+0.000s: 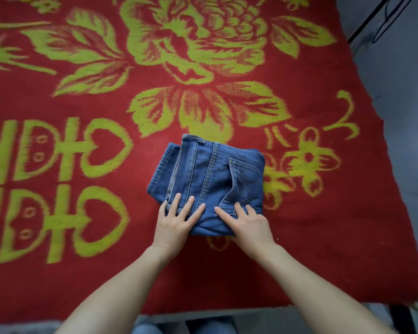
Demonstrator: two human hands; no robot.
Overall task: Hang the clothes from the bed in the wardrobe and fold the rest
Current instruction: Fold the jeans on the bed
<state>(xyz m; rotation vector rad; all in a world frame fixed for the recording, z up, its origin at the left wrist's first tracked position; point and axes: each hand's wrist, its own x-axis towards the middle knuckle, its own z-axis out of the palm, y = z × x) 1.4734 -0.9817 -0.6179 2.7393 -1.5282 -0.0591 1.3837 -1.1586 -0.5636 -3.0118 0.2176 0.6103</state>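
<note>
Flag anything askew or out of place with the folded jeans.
Nothing serious. The jeans lie compactly folded on the red blanket, left hand and right hand pressing flat; a lower layer juts slightly past the left side.

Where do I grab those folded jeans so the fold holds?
Probably the near edge of the folded jeans, a closed rounded fold under the left hand and right hand. Come from the near side, fingers beneath, thumbs on top; loose layers open leftward.

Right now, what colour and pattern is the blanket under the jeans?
Red blanket with yellow-green flowers and lettering, seen in the head view.
</note>
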